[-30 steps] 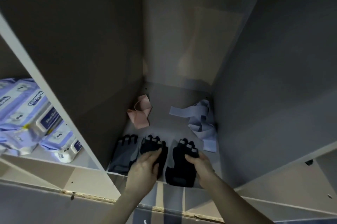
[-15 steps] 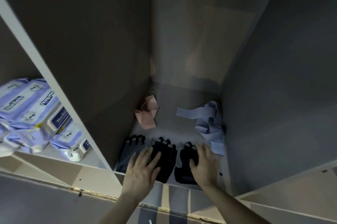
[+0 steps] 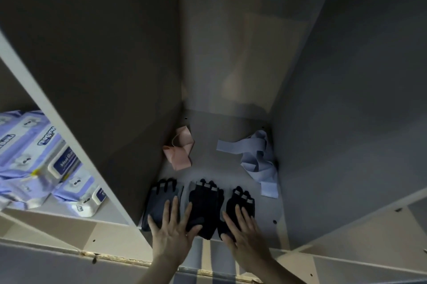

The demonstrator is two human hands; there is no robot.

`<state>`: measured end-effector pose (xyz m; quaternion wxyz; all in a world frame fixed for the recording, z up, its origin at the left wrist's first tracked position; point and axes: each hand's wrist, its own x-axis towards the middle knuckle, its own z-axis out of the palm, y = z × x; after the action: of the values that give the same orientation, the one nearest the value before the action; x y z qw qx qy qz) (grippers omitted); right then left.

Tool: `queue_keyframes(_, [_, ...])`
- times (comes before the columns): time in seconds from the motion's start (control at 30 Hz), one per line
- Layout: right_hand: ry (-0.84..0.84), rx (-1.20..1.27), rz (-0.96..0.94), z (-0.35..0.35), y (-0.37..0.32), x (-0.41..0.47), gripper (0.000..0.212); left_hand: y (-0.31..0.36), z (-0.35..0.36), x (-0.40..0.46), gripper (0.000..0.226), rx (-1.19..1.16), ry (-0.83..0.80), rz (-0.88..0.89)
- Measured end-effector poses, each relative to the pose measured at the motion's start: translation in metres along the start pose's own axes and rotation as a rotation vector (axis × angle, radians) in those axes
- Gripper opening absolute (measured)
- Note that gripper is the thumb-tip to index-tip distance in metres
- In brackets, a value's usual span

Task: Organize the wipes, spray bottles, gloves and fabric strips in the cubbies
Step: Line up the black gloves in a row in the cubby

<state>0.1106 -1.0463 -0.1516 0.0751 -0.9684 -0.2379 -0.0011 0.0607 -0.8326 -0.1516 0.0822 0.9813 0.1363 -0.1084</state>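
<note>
Three fingerless gloves lie side by side at the front of a cubby: a grey glove [image 3: 161,200] on the left, a black glove [image 3: 204,205] in the middle and another black glove [image 3: 241,202] on the right. My left hand [image 3: 172,235] lies flat with spread fingers over the near ends of the grey and middle gloves. My right hand [image 3: 242,233] lies flat on the right glove's near end. Behind them, a pink fabric strip [image 3: 179,152] lies at the back left and a light blue fabric strip [image 3: 256,159] is bunched at the back right.
The cubby to the left holds several wipe packs [image 3: 39,163] in purple and white. A white divider panel [image 3: 69,145] separates the two cubbies. The cubby's front edge [image 3: 231,244] runs under my wrists. No spray bottles are in view.
Both hands have slid back toward the cubby's front edge and flattened with straight fingers. The gloves now lie straighter side by side, more of them uncovered.
</note>
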Motion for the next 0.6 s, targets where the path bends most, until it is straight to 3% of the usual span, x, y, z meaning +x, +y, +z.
queue_keyframes(0.13, [-0.013,0.019,0.031,-0.002,-0.003,-0.008,0.06,-0.001,-0.001,-0.002,0.075,-0.047,0.04,0.019])
queue_keyframes(0.33, [-0.111,0.09,0.006,-0.011,-0.007,-0.004,0.058,-0.007,0.002,-0.005,0.065,0.113,0.037,0.343])
queue_keyframes(0.5, [-0.191,0.041,0.096,-0.011,-0.013,-0.002,0.058,-0.007,0.001,-0.007,0.061,0.095,-0.034,0.326])
queue_keyframes(0.6, [-0.231,-0.013,0.056,-0.014,-0.011,-0.006,0.059,-0.005,-0.006,-0.011,0.059,0.064,-0.012,0.297])
